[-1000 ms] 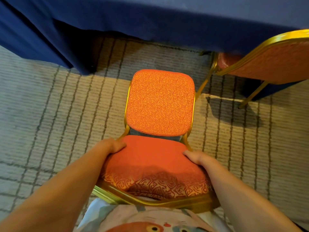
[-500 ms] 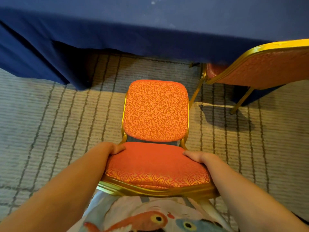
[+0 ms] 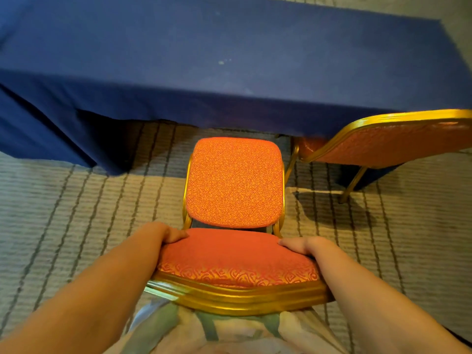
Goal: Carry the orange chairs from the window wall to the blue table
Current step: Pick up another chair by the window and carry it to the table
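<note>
**Wearer: bare arms, pale printed top**

Both arms are uncovered from frame edge to wrist: left forearm [image 3: 102,290] & right forearm [image 3: 370,297] are plain, w/ no fabric on the parts in view. The left hand [image 3: 173,236] & right hand [image 3: 298,245] are bare too. Only the thumb & part of the back of each shows; the other fingers are hidden. At btm centre is a shirt [image 3: 237,335] of pale cream-white cloth, soft & creased, w/ a printed graphic of muted grey-green bands & patches, plus a blue-grey tint on the L side. The print is blurred, so the motif can't be made out.
</note>
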`<action>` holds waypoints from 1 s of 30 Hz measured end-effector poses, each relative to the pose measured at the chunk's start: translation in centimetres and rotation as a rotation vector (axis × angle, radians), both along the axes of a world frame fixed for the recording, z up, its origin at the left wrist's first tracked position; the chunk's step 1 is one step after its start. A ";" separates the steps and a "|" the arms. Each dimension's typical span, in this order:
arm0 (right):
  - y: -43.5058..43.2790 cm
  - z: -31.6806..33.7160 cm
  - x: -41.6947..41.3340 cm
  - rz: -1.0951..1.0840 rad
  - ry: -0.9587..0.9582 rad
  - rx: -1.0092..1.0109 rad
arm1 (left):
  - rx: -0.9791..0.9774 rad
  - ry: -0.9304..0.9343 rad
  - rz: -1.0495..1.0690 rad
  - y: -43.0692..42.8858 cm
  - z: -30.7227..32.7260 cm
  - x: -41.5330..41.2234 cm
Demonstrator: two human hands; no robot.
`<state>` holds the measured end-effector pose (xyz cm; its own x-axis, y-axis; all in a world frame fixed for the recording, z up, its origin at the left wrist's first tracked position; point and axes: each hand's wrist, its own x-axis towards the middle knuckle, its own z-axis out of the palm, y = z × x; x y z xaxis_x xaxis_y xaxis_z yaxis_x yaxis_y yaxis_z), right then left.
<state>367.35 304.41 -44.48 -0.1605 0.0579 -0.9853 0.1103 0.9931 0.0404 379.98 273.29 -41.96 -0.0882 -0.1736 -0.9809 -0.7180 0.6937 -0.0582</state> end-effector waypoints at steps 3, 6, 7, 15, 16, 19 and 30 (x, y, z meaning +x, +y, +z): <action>-1.2 0.5 -2.8 0.029 0.033 -0.025 | -0.007 0.013 -0.031 -1.4 -0.2 -3.4; -2.0 -0.7 -6.2 0.046 0.073 -0.046 | -0.027 0.026 -0.047 -2.6 -0.3 -7.1; -2.3 -1.3 -8.0 0.042 0.075 -0.053 | -0.033 0.035 -0.052 -3.1 -0.5 -8.8; -5.3 -0.9 -21.0 0.019 0.105 -0.086 | -0.077 0.090 -0.039 -5.6 -0.4 -22.1; -5.7 -0.6 -22.0 0.012 0.108 -0.088 | -0.081 0.111 -0.052 -5.9 -0.4 -23.4; -6.2 -1.0 -26.1 0.016 0.134 -0.078 | -0.048 0.080 -0.050 -7.4 -1.4 -27.2; -7.3 -3.4 -35.3 0.099 0.140 -0.050 | -0.102 0.054 -0.110 -8.8 -3.4 -35.4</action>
<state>332.02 297.12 -47.87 -0.2986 -0.0133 -0.9543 0.0125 0.9998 -0.0179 344.59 264.49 -45.36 -0.1645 -0.2588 -0.9518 -0.6421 0.7606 -0.0958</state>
